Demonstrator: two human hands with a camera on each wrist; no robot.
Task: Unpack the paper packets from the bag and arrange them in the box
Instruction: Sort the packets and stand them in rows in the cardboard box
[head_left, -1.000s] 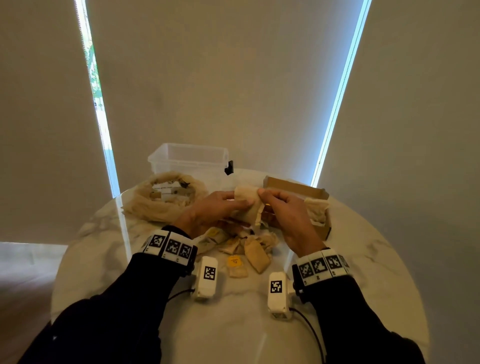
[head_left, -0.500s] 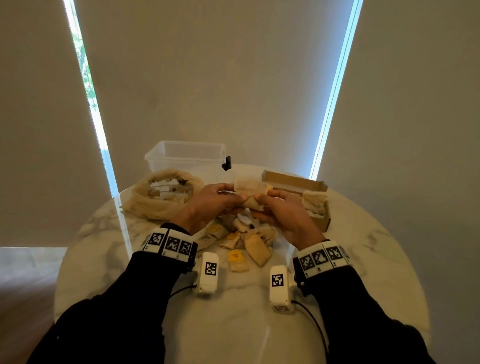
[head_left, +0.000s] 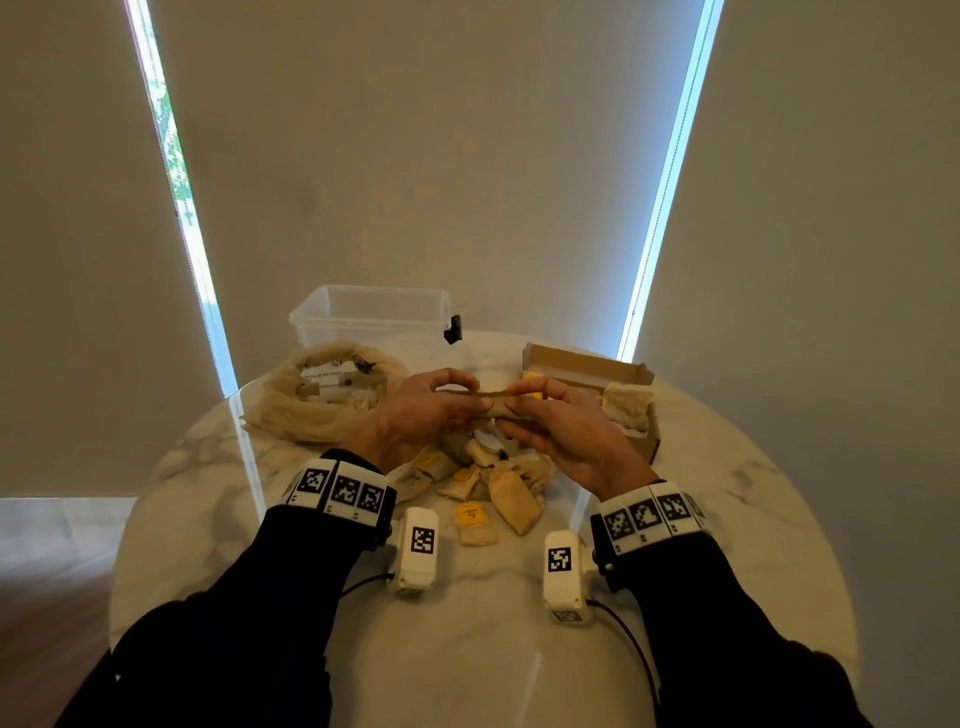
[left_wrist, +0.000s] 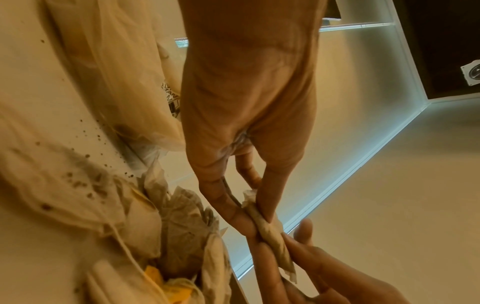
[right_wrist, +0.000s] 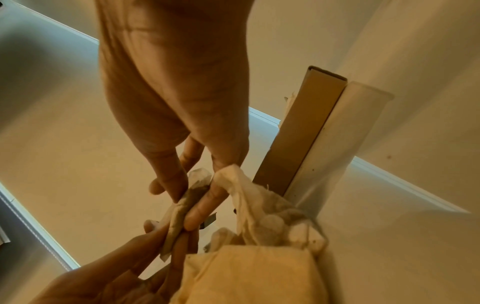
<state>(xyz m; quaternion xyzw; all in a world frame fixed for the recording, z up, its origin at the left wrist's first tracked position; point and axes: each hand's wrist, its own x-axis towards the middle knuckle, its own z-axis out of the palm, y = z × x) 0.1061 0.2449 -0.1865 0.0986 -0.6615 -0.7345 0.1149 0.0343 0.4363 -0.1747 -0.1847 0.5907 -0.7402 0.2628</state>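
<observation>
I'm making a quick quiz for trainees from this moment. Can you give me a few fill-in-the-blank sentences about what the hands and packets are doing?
1. The paper packet is pinched by ____ hands at once, the left hand and the right hand.
2. The loose packets lie on the table ____ the raised hands.
3. The cardboard box sits on the person's ____ side.
4. The clear plastic tub stands behind the ____.

Missing words: both; below; right; bag
</observation>
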